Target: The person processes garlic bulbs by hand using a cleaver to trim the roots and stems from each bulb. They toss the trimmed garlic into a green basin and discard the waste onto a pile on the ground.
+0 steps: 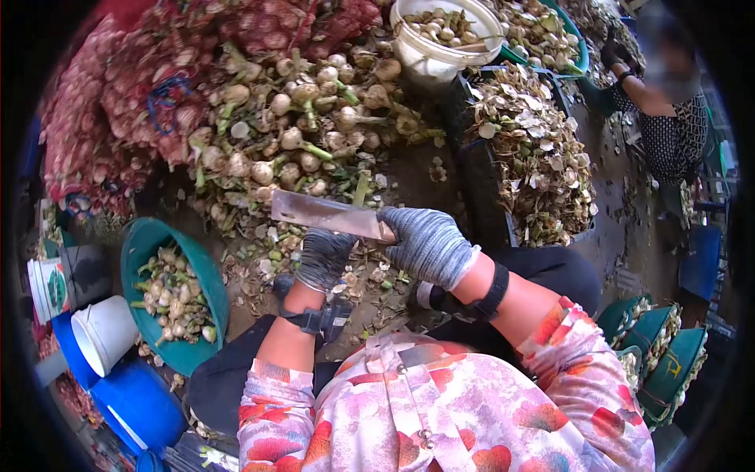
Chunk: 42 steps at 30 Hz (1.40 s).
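Observation:
My right hand (429, 244), in a grey knitted glove, grips the handle end of a knife (318, 212) with a broad, stained rectangular blade. The blade points left across the front of my body, just above my left hand. My left hand (325, 258), also gloved, is curled closed close under the blade; whatever its fingers hold is hidden. Beyond the knife lies a heap of garlic bulbs (291, 138), many with green stem stubs. Cut stems and skins (267, 259) litter the ground around my hands.
Red mesh sacks (118, 94) stand at the far left. A green basin (216, 259) of trimmed bulbs sits left of me, beside buckets (104, 334). A black crate (472, 177) of peelings and a white bucket (425, 59) are ahead right. Another person (672, 118) works at right.

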Tool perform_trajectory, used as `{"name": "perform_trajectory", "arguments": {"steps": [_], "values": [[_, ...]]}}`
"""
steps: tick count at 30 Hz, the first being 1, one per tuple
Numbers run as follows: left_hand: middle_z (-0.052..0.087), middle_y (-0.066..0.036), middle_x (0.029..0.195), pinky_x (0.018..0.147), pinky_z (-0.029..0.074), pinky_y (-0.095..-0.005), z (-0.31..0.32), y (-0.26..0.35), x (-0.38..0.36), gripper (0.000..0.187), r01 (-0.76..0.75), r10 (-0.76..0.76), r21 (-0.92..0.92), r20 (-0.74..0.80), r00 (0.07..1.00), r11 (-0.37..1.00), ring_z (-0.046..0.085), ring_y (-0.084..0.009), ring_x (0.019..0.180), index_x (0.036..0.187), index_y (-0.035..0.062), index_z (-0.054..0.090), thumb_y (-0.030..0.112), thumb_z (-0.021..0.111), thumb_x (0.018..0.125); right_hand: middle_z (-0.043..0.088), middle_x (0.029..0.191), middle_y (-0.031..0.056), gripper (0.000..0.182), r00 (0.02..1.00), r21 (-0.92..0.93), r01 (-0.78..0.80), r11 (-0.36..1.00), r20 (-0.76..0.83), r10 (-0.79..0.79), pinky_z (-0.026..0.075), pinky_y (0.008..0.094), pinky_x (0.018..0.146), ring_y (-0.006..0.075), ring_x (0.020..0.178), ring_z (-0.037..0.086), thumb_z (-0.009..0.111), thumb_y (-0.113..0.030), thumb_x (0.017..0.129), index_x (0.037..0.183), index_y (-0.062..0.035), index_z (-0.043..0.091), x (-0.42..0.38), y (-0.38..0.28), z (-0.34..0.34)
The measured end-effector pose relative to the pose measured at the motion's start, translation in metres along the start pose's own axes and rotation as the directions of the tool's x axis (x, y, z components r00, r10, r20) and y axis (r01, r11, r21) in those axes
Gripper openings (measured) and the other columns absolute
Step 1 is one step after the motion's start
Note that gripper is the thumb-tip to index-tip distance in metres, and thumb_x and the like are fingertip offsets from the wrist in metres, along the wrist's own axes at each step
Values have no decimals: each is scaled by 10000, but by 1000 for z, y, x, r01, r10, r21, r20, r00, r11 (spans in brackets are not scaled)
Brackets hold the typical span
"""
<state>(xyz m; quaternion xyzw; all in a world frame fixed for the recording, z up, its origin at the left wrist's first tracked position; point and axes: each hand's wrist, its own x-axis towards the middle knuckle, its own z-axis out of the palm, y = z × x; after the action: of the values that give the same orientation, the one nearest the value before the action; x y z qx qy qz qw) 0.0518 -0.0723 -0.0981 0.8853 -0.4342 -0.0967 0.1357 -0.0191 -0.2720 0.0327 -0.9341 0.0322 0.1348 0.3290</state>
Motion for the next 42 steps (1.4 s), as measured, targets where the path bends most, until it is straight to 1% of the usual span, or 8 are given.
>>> {"name": "perform_trajectory", "arguments": {"steps": [4, 6, 18, 22, 25, 32, 34, 42], "values": [[654, -154, 1041, 852, 481, -421, -40, 8, -25, 313, -141, 155, 78, -223, 962, 987, 623, -319, 931, 1119, 35, 615, 264, 609, 905, 679, 871, 175, 331, 986, -87, -61, 994, 150, 73, 522, 424, 730, 380, 828, 646, 707, -271, 760, 1037, -97, 659, 3, 12, 18], [644, -109, 976, 822, 479, -344, -77, 43, -40, 267, 240, -453, -853, 5, 891, 463, 606, -216, 893, 1088, 32, 612, 181, 654, 872, 684, 893, 177, 262, 976, -57, -126, 990, 171, 134, 520, 435, 757, 358, 860, 660, 646, -273, 804, 989, -87, 645, 7, 30, 36], [550, -135, 1087, 787, 496, -351, -87, 57, -57, 570, 80, -415, -555, -510, 753, 828, 571, -233, 930, 1231, 52, 468, 96, 749, 737, 581, 701, 76, 446, 1000, 510, 8, 860, 3, -11, 452, 351, 634, 154, 659, 484, 702, -442, 837, 921, -11, 623, 9, -41, 22], [519, -150, 1289, 1009, 465, -391, -62, 38, -61, 573, -267, -461, -797, 17, 887, -542, 555, -268, 1135, 1355, 38, 407, 280, 662, 902, 547, 638, 51, 370, 992, 706, -114, 699, 36, 125, 437, 355, 593, 160, 600, 467, 662, -361, 882, 910, 4, 611, 12, -37, 32], [552, -128, 1252, 1031, 442, -387, -60, 48, -59, 529, -225, -407, -746, 67, 911, -627, 572, -264, 1108, 1333, 49, 442, 274, 656, 905, 572, 672, 49, 407, 959, 688, -281, 669, 233, 163, 459, 354, 607, 185, 612, 502, 662, -394, 879, 974, -2, 611, 5, -42, 34], [567, -131, 1209, 989, 442, -430, -47, 27, -66, 421, -178, -413, -926, -26, 910, -333, 587, -278, 1059, 1283, 69, 499, 139, 614, 884, 674, 838, 159, 298, 988, 198, 107, 974, -135, -81, 517, 405, 673, 336, 748, 658, 710, -271, 805, 990, -51, 631, -13, -46, 19], [542, -148, 1244, 969, 449, -440, 1, -6, -82, 478, 58, -184, -265, -483, 856, 962, 568, -307, 1083, 1328, 80, 459, 188, 620, 891, 666, 825, 157, 222, 952, -177, 302, 937, -2, -307, 524, 430, 662, 366, 809, 654, 696, -185, 763, 953, -87, 636, -18, -55, 5], [491, -125, 1361, 1006, 420, -453, 10, -13, -105, 523, 96, -117, -70, -440, 891, 993, 503, -301, 1225, 1386, 139, 434, 421, 504, 951, 659, 766, 128, 139, 935, -167, 343, 924, 154, -319, 513, 424, 622, 347, 754, 659, 666, -163, 763, 900, -138, 655, -20, -62, 15]]}}
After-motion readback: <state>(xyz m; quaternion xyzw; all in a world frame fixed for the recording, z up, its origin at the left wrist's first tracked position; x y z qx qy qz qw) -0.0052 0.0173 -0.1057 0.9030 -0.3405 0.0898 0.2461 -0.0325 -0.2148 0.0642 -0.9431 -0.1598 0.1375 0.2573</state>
